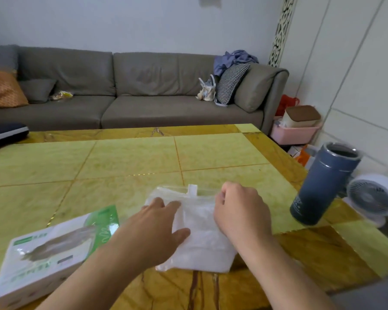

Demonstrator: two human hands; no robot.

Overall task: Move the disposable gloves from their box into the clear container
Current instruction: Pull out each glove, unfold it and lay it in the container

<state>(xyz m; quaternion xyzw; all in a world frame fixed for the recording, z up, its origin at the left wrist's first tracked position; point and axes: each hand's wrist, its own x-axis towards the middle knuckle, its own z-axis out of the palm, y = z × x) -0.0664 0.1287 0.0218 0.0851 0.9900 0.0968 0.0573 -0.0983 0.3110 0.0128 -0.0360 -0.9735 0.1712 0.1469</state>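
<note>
Hands are seen at work over a yellow-green marbled tabletop (132, 157), where a stack of translucent white disposable gloves (202, 238) lies at the near middle, its far end lying over or in a clear container (177, 190) with a white clip at its far rim; how far the stack sits inside cannot be told. The left hand (157, 229) is laid flat on the left side of the stack, fingers straight and spread, the thumb pressed on the plastic. The right hand (238, 211) is curled, its fingers bent down onto the right edge of the stack near the container's rim; whether the gloves are pinched or only pressed cannot be told. The glove box (45, 253), white with green print, is seen lying flat at the near left, its opened end turned toward the stack and just beside the left forearm. A dark blue flask (323, 184) with an open metal mouth is shown standing at the right edge of the tabletop, well apart from the gloves. A small white fan (374, 198) is seen on the floor beyond that edge, and a pink basket (293, 133) farther back. A grey sofa (126, 90) is set along the far wall, with an orange cushion (2, 88) at its left end and a checked cushion (231, 83) at its right.
</note>
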